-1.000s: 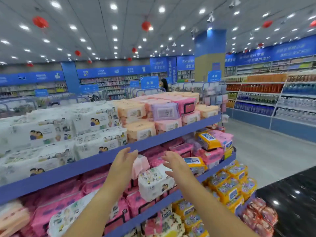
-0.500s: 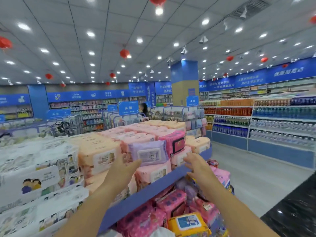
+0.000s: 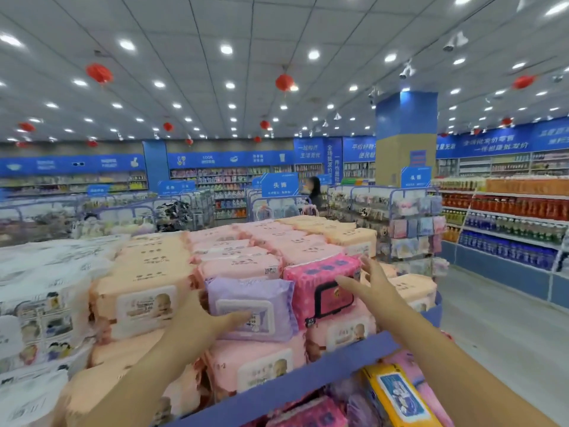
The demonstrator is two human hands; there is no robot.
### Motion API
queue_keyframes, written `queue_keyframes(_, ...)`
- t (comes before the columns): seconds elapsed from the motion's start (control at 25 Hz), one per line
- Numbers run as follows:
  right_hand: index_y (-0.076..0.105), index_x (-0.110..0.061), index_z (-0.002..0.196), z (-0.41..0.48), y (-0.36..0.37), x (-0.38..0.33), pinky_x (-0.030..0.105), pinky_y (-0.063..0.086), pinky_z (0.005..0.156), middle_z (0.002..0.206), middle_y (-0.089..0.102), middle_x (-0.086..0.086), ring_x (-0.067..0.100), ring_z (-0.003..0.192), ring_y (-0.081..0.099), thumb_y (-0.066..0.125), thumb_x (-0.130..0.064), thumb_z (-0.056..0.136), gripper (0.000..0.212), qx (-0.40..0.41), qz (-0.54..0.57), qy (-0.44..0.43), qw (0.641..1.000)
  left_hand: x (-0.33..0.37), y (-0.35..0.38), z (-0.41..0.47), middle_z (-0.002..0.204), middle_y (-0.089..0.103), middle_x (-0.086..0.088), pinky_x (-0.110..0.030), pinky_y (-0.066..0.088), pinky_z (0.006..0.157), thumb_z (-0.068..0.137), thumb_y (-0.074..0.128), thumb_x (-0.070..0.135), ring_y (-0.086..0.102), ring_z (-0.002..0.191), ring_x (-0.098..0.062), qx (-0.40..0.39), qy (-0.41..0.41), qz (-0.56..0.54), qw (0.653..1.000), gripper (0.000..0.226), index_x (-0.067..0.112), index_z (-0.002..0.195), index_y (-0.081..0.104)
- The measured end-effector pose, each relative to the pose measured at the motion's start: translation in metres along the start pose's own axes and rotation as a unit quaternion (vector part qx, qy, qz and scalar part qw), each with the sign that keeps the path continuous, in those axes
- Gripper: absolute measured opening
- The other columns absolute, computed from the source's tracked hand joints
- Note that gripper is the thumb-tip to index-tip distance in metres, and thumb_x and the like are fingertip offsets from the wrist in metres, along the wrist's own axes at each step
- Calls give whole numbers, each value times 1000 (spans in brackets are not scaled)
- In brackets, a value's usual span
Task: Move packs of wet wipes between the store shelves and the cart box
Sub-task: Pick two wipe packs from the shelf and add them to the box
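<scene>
Step in hand: reach for pickup. My left hand (image 3: 212, 318) lies open against the purple pack (image 3: 252, 306), centre frame. My right hand (image 3: 366, 283) spreads, unclenched, over the adjacent pink pack (image 3: 320, 282). Next move: close fingers, lift clear of the shelf (image 3: 308, 374).

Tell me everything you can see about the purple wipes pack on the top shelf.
The purple pack is a soft, crinkly plastic pouch with a white-framed flip lid on its front. It lies tilted toward the camera atop a pale pink pack, between an orange pack and a bright pink pack. The thumb of the left hand lies across the lid; its fingers are hidden.
</scene>
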State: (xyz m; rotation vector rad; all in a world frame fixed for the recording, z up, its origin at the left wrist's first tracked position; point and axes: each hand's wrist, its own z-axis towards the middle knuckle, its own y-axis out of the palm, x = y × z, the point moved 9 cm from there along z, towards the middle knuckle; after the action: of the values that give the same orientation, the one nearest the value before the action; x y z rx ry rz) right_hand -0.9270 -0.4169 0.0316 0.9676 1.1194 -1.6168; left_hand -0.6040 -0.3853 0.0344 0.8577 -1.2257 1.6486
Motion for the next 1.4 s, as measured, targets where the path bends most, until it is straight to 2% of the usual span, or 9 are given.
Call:
queue_keyframes(0.16, 22, -30, 153, 41, 4, 18, 16, 53, 64, 126, 53, -11, -1, 95, 61, 89, -20, 71, 106, -105, 37, -7, 994, -8, 7, 3, 107, 79, 5, -38, 59, 89, 59, 98, 41, 75, 99, -12, -8, -26, -1, 1000, 64, 23, 115, 72)
queue_keyframes(0.32, 45, -21, 140, 66, -2, 39, 39, 61, 80, 126, 68, 6, 22, 102, 73, 102, -35, 42, 114, -146, 80, 0, 986, 0, 13, -6, 109, 79, 10, -25, 57, 84, 64, 91, 23, 74, 102, -7, -25, -9, -9, 1000, 56, 27, 116, 70)
queue_keyframes(0.56, 59, -12, 126, 58, 11, 38, 42, 59, 75, 105, 77, 16, 29, 83, 75, 92, -5, 62, 72, -291, 107, 6, 951, 2, 11, -23, 111, 78, 11, -25, 57, 84, 78, 85, 23, 73, 104, -7, 33, 0, 18, 999, 42, 26, 118, 72)
queue_keyframes(0.72, 62, -19, 122, 46, 10, 27, 37, 60, 70, 104, 78, 7, 26, 91, 76, 89, -8, 65, 64, -236, 92, -45, 966, -1, 3, -34, 104, 80, 8, -33, 58, 83, 74, 89, 22, 76, 97, -10, 121, 7, -5, 993, 42, 24, 113, 75)
queue_keyframes(0.88, 65, -16, 113, 31, 2, 31, 37, 59, 60, 93, 78, 8, 28, 76, 76, 96, -19, 57, 64, -129, 124, -57, 982, 5, -13, -54, 93, 80, 15, -19, 57, 65, 75, 86, 20, 75, 83, 0, 195, 18, -63, 979, 32, 25, 104, 75)
queue_keyframes(1.08, 68, -10, 110, -3, 19, 15, 31, 47, 47, 92, 77, 16, 30, 66, 61, 98, -47, 41, 84, -128, 225, -33, 965, 2, -62, -97, 111, 79, 7, -39, 57, 85, 77, 81, 34, 75, 101, -13, 240, -4, -158, 958, 43, 27, 118, 74)
queue_keyframes(1.2, 69, -5, 114, -37, 65, 4, 35, 55, 64, 108, 75, 21, 45, 87, 64, 98, -47, 46, 85, -175, 283, 7, 943, -8, -107, -141, 106, 79, 0, -38, 61, 70, 71, 81, 39, 75, 97, -18, 278, -18, -167, 946, 47, 23, 114, 75)
queue_keyframes(1.32, 70, -3, 113, -92, 132, -27, 37, 64, 69, 106, 77, 16, 35, 89, 75, 80, -29, 74, 49, -239, 334, 45, 911, -28, -167, -208, 112, 77, 0, -45, 58, 89, 62, 85, 46, 73, 101, -17, 339, -38, -177, 923, 60, 21, 116, 72)
queue_keyframes(1.4, 71, -3, 116, -136, 183, -50, 40, 61, 82, 106, 76, 15, 36, 91, 73, 81, -31, 73, 52, -276, 334, 58, 899, -38, -215, -265, 119, 75, 1, -49, 55, 99, 59, 92, 53, 71, 108, -19, 380, -33, -170, 909, 73, 22, 121, 70)
